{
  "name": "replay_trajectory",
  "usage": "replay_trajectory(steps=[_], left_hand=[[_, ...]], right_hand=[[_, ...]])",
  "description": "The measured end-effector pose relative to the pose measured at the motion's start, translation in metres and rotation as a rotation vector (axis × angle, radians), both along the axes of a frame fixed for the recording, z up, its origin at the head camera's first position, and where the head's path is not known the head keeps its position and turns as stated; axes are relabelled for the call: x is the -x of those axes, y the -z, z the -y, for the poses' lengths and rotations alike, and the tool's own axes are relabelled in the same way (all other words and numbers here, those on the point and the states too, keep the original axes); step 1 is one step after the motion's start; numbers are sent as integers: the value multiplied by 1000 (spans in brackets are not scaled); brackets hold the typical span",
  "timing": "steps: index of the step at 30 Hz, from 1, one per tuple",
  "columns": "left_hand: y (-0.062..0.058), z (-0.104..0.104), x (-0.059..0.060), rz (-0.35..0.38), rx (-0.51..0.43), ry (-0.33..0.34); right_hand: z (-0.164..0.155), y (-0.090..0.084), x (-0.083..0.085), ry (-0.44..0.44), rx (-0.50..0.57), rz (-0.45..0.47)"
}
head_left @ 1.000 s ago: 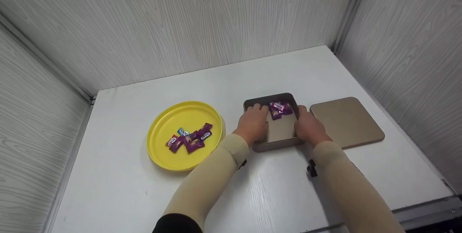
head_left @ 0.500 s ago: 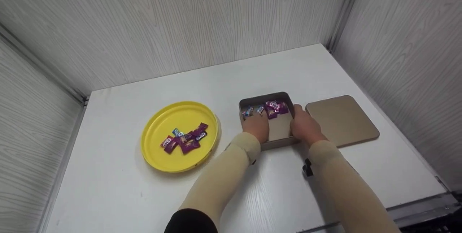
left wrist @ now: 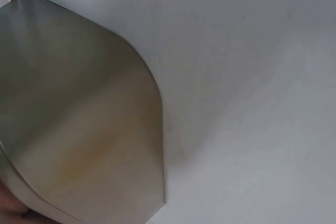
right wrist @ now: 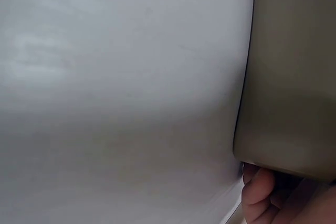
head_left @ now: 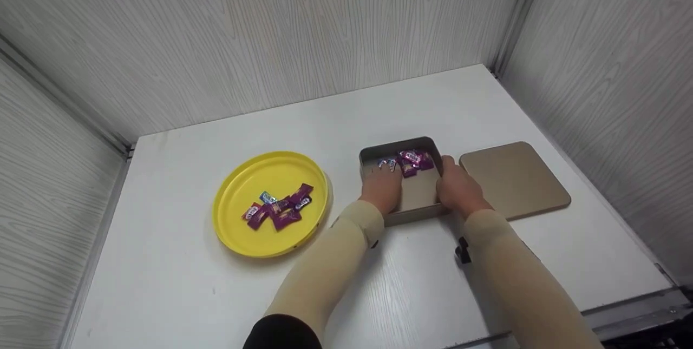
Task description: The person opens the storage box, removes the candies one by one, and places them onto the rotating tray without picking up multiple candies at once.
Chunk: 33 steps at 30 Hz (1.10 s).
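A rectangular bronze-coloured tin (head_left: 417, 213) stands without its lid at the middle right of the table. My left hand (head_left: 383, 186) reaches over its front wall, fingertips spread at small blue-and-silver wrapped candies (head_left: 387, 163) by the back left. Those fingers partly cover the candies. Purple-wrapped candies (head_left: 417, 160) lie in the back right corner. Along the tin's right wall, my right hand (head_left: 460, 186) grips the side. The right wrist view shows curled fingers (right wrist: 260, 187) at the tin's outer wall (right wrist: 294, 77). In the left wrist view the outer wall (left wrist: 94, 119) hides most of the left hand.
To the left is a round yellow tray (head_left: 233, 224) bearing several wrapped candies (head_left: 281, 208), mostly purple. The flat tin lid (head_left: 514, 178) lies right of the tin. Pale wood-grain panels (head_left: 314, 24) enclose the white table (head_left: 178, 295) at the back and sides.
My left hand has moved from the tin's left wall further inside, and blue-and-silver candies now show at its fingertips. The right hand keeps its hold on the tin.
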<state>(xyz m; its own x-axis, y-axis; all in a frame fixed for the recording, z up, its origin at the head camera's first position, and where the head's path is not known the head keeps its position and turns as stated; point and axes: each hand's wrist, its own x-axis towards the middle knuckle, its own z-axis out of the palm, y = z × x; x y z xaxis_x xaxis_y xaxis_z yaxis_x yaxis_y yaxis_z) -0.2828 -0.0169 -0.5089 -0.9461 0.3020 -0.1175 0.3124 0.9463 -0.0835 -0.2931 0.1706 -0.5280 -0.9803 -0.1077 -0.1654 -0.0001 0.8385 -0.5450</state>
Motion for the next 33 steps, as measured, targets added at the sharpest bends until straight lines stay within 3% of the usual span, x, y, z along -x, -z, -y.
replay_trajectory(steps=[7, 17, 27, 33], left_hand=[[-2, 2, -2, 8, -20, 31], [5, 3, 0, -10, -39, 48], [7, 3, -1, -54, 3, 60], [6, 5, 0, -53, -110, 67]], right_hand=[[0, 0, 0, 12, 0, 15], [1, -2, 0, 6, -10, 23], [2, -1, -2, -2, 10, 10], [0, -3, -1, 0, 21, 23]])
